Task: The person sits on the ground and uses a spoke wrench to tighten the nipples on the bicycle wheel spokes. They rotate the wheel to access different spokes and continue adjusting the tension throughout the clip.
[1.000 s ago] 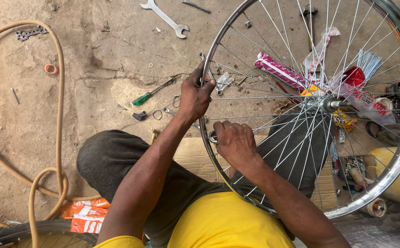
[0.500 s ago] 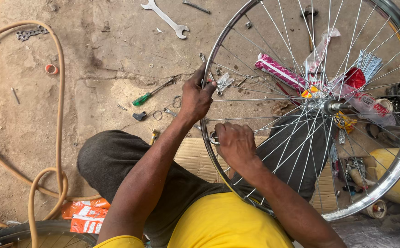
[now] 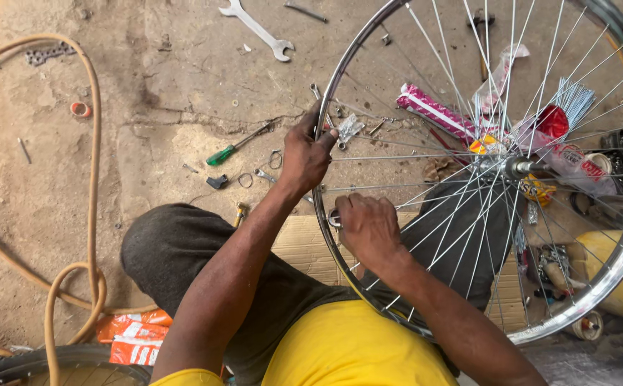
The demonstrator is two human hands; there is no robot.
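On cracked concrete floor (image 3: 147,93) strewn with tools, left hand (image 3: 304,154) and right hand (image 3: 369,225) both grasp wheel rim (image 3: 324,214)

Your single head camera is looking steeply down, close over your lap, onto the spoked wheel (image 3: 490,168) and the floor (image 3: 147,86) beyond.

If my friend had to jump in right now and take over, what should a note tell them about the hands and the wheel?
Left hand: gripping the shiny rim of the bicycle wheel, which stands over the lap.
Right hand: closed at the rim lower down, over a small metal tool; what kind is hidden.
Spokes run from the hub to the rim.
Lying untouched on the ground: green-handled screwdriver, spanner, tan hose.
What is done and what is left cannot be told from this view.
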